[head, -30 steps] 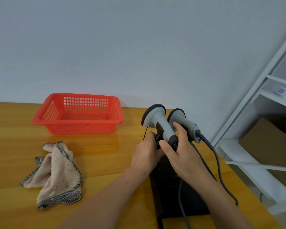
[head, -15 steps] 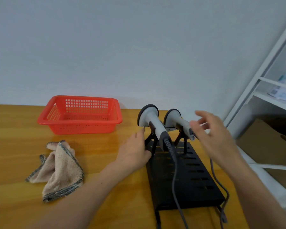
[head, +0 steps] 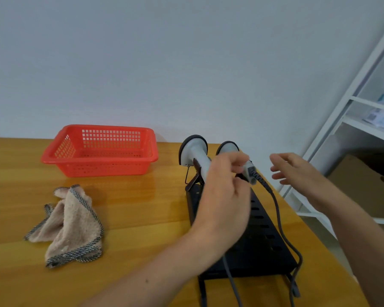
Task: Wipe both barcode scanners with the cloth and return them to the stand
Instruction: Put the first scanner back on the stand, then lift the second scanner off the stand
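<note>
A wooden desk [head: 142, 218] runs up to a plain white wall. Nearest, at 5 o'clock, lies the black stand [head: 264, 240], with a grey cable [head: 277, 209] trailing over it. The cloth [head: 71, 224] lies crumpled at the stand's 9 o'clock. Above the stand, the left hand [head: 224, 196] curls its fingers [head: 233, 160] round the right scanner [head: 227, 148]'s handle. The right hand [head: 297, 173] hovers at 3 o'clock, fingers spread, holding nothing. The left scanner [head: 195, 154] sits untouched in its cradle. A red basket [head: 98, 160] stands at 11 o'clock.

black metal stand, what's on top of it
The left grey barcode scanner and right grey barcode scanner sit on the black perforated stand. The left hand covers how the right one is seated.
</note>
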